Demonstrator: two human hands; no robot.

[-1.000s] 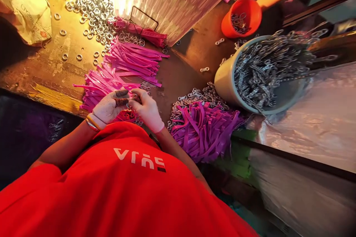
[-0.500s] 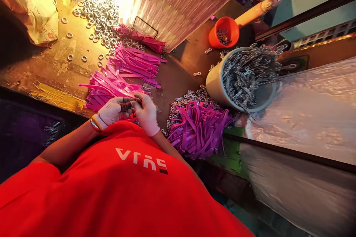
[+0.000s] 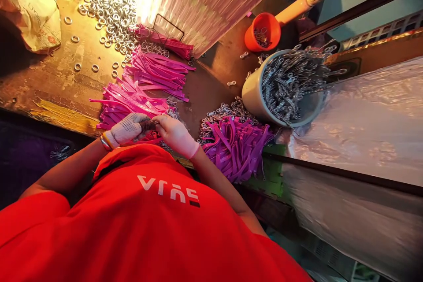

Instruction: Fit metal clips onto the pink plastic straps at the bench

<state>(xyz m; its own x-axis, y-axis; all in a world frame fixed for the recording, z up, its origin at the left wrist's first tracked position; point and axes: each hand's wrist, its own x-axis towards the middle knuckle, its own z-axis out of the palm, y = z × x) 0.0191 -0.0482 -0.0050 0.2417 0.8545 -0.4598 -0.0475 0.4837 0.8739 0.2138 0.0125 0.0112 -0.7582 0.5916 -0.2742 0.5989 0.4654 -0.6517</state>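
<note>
In a white dotted glove with dark, dirty fingertips, my left hand (image 3: 127, 129) is closed, its fingers bent inward. My right hand (image 3: 177, 135), in a plain white glove, pinches with thumb and fingers right against the left fingertips. Whatever lies between them is too small and covered to name. Just beyond the hands is a pile of pink strips (image 3: 132, 97), with small metal links beside its right end. To the right of my right hand, purple strips (image 3: 236, 147) are heaped on more metal links (image 3: 226, 112).
Metal rings (image 3: 114, 9) lie scattered at the back left near a paper sack (image 3: 31, 17). A translucent ribbed sheet (image 3: 201, 0) stands behind the pink strips. On the right are an orange cup (image 3: 251, 37) and a grey bucket (image 3: 253, 92) full of metal chain pieces (image 3: 287, 83).
Both hands have shifted slightly left in view, still pressed together at the fingertips. My right forearm now angles further outward. The whole scene has moved a little left and up.
</note>
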